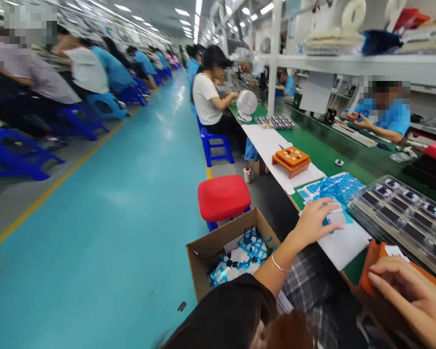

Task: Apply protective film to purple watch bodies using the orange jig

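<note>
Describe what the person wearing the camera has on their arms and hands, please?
Both hands are bare, with no gloves. The left hand has a thin silver bracelet around the wrist, and a short black sleeve covers the upper arm. The right hand shows longish, neatly shaped nails; no ring or watch is visible on it.

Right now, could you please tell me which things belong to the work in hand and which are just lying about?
In hand:
left hand on the blue sticker sheet
right hand on the orange fixture
clear tray of parts

Lying about:
red stool
cardboard box of scraps
second orange fixture
small white fan
</note>
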`<state>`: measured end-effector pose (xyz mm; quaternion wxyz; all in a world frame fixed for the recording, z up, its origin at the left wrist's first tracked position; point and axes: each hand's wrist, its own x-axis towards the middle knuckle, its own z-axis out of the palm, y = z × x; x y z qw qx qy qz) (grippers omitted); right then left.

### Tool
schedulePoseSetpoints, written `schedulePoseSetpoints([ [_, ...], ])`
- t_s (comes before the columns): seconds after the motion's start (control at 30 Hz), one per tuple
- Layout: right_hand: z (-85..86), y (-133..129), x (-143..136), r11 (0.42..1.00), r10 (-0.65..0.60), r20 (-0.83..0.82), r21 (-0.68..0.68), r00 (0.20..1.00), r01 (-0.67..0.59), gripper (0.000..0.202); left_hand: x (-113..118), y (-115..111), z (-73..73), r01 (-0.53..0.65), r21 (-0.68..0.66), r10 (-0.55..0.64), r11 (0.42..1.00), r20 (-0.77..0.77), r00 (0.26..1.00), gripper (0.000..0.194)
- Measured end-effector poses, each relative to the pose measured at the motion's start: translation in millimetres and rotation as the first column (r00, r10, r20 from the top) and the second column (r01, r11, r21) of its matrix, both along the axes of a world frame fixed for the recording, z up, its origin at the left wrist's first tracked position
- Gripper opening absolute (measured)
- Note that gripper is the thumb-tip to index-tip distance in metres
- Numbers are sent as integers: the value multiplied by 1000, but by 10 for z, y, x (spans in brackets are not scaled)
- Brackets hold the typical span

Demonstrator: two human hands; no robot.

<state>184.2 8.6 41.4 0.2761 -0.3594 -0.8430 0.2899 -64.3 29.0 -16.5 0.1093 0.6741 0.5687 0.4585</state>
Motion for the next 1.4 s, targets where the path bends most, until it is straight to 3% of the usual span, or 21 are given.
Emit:
schedulePoseSetpoints([
  [0.17, 105, -4, -37, 998, 3, 32, -67, 999, 0, 28, -9, 39, -35, -44, 135, 58, 990, -106, 993, 44],
  [0.3, 105, -30, -72, 992, 30, 52, -121, 998, -24, 26, 1, -6, -7, -51, 116, 74, 992, -205, 976, 30],
  [0.47, 121, -80, -119, 992, -27, -8, -120, 1000, 26, 32, 4, -87, 39, -65, 78, 85, 995, -287, 954, 20],
  [0.73, 220, -99, -170, 994, -31, -57, -108, 998, 25, 30, -6, -150, 107, 86, 159, -17, 984, -387, 922, 38],
  [0.93, 193, -117, -147, 996, -47, -59, -81, 997, 42, 27, 18, -153, 94, 133, 171, -59, 976, -382, 922, 31],
  [1.0, 202, -122, -136, 998, -64, -45, -9, 997, 64, 23, 24, -152, 95, 160, 211, -67, 964, -389, 919, 27],
  [1.07, 229, -118, -140, 984, -63, 7, 166, 998, 61, 17, 30, -150, 97, 177, 257, -61, 950, -405, 912, 24],
  [1.13, 255, -99, -166, 922, -45, 91, 387, 995, 7, 17, 35, -146, 100, 192, 301, -50, 934, -422, 905, 22],
  [1.2, 258, -64, -206, 848, -34, 205, 523, 978, -80, 20, 37, -141, 100, 212, 343, -48, 915, -429, 902, 21],
  [1.3, 215, 1, -253, 838, -33, 349, 520, 937, -164, 24, 29, -132, 94, 251, 355, -87, 901, -417, 905, 20],
  [1.4, 175, 48, -244, 858, -26, 361, 486, 932, -164, 27, 11, -121, 74, 292, 261, -175, 920, -393, 903, 22],
])
